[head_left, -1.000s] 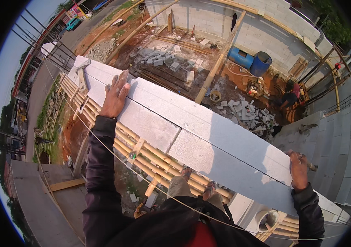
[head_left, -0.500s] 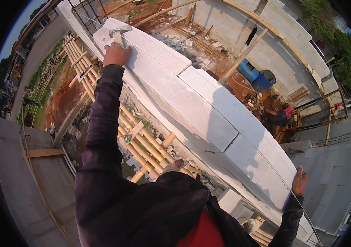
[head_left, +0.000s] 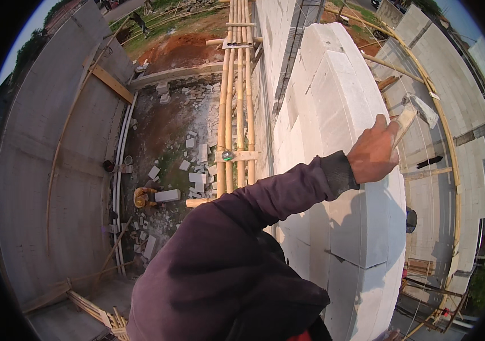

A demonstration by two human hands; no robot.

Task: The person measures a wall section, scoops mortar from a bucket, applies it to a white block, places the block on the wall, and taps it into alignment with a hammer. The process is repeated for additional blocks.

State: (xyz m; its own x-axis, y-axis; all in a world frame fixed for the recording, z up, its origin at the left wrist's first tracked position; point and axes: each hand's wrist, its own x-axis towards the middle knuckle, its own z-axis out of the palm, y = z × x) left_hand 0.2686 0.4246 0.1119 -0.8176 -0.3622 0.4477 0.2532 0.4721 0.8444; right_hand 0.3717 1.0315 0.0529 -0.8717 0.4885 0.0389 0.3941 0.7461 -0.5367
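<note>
My left hand (head_left: pixel 374 152) is closed around the pale wooden handle of a hand tool (head_left: pixel 405 120). Its wide grey head, smeared with white, points away over the far side of the wall; its exact kind I cannot make out. Beneath my left arm runs the top of a white block wall (head_left: pixel 342 227), with joints showing between the long blocks. A thin string passes near the tool. Of my right hand (head_left: pixel 391 335) only a sliver shows at the bottom edge beside the wall, its fingers hidden.
Bamboo poles (head_left: pixel 235 113) form scaffolding left of the wall. Far below, a co-worker (head_left: pixel 143 196) bends by a white block (head_left: pixel 168 196) among scattered rubble. A grey wall (head_left: pixel 43 170) stands at left, and a bamboo rail (head_left: pixel 452 153) curves along the right.
My view has swung left along the wall. The left hand has lifted off the wall top with the tool in its grip, and the right hand has nearly left the picture.
</note>
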